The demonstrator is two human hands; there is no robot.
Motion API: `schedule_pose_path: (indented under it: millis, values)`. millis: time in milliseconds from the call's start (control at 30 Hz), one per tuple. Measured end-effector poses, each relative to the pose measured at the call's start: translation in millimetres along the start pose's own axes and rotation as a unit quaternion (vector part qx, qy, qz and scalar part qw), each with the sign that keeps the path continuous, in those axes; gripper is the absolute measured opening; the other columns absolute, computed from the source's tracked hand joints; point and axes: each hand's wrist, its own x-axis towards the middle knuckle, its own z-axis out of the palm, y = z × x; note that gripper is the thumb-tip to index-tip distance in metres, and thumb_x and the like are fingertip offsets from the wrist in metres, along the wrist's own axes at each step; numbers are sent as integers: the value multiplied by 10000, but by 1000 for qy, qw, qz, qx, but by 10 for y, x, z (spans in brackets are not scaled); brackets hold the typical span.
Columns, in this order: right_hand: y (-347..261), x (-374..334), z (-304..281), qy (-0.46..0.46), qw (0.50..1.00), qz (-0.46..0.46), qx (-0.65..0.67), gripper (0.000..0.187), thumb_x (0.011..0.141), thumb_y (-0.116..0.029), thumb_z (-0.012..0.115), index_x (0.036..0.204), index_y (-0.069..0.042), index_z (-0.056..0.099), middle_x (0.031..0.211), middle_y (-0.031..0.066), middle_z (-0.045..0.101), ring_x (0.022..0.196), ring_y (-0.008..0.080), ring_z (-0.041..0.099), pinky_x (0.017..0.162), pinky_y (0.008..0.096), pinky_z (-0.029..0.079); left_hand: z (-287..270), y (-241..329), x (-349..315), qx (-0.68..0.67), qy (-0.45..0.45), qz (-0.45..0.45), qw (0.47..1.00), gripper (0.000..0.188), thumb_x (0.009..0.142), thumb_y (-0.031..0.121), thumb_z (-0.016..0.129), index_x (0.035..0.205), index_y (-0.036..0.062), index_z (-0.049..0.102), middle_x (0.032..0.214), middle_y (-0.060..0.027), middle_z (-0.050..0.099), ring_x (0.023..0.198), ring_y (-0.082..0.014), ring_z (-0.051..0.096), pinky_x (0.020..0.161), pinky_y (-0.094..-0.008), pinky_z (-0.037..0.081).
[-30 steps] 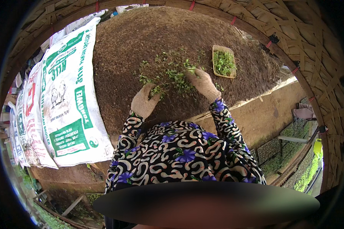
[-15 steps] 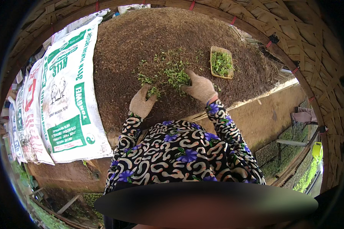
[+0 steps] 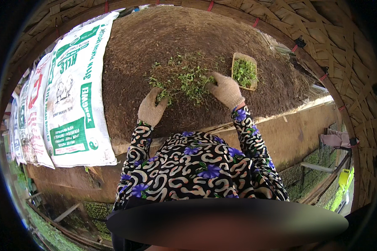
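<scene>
A loose heap of green seedlings [image 3: 187, 81] lies spread over dark brown soil [image 3: 130, 46] in front of me. At the heap's left edge is my left hand [image 3: 152, 109], in a beige knitted glove; its thumb and fingers are apart, with some leaves between them. My right hand [image 3: 227, 91], gloved alike, is at the heap's right edge. Its fingers and thumb curl in around a few seedlings, and the fingertips are partly hidden among leaves. Right of that hand, a shallow yellowish tray [image 3: 254, 87] holds more green seedlings and rests on the soil.
White printed sacks [image 3: 77, 121] cover the soil's left side. A wooden board [image 3: 276, 136] edges the near side. Seedling trays [image 3: 96, 210] sit below at lower left, others at lower right near a bright yellow-green object [image 3: 344, 178]. A woven hat brim [image 3: 322, 37] frames the view.
My right hand has shifted slightly right and its fingers have drawn in around seedlings. My left hand has moved slightly left and up. The view has shifted a little.
</scene>
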Motion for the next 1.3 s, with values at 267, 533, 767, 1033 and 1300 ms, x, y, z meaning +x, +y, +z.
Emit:
schedule_pose_path:
  millis: [267, 533, 767, 1033, 1300]
  values:
    - [-338, 165, 283, -121, 987, -86, -68, 523, 912, -307, 751, 1383, -110, 642, 1021, 191, 768, 990, 378, 746, 828, 517, 597, 235, 24, 85, 96, -65, 16, 993, 672, 970, 335, 653, 1569, 99, 460, 1517, -206, 581, 1328, -397, 611, 1108, -484, 509]
    - [-25, 282, 142, -76, 989, 3, 124, 539, 969, -387, 734, 1355, -22, 647, 1136, 247, 756, 1052, 409, 730, 936, 455, 587, 326, 87, 231, 234, -160, 36, 958, 649, 1001, 360, 638, 1590, 177, 434, 1534, -190, 563, 1251, -340, 672, 1017, -452, 590]
    - [28, -106, 24, -54, 996, 69, -14, 566, 957, -392, 734, 1407, -71, 612, 1070, 273, 752, 1006, 438, 734, 878, 517, 588, 138, -209, 242, 116, -89, 48, 988, 599, 1008, 381, 601, 1524, 86, 519, 1512, -157, 593, 1306, -345, 633, 1100, -460, 536]
    - [-276, 53, 288, -73, 989, 86, -98, 574, 935, -389, 752, 1428, -139, 600, 1081, 223, 769, 1028, 423, 734, 892, 520, 585, -68, -323, 627, 195, -42, 17, 980, 616, 1013, 350, 653, 1557, 127, 471, 1444, -190, 640, 1154, -345, 720, 923, -447, 624]
    - [-488, 140, 287, -25, 994, 61, -82, 544, 940, -394, 742, 1401, -133, 619, 1094, 220, 768, 1051, 410, 733, 922, 503, 574, 37, -381, 430, 160, -71, 118, 977, 498, 1003, 341, 641, 1430, 96, 569, 1364, -213, 668, 1126, -369, 721, 949, -462, 608]
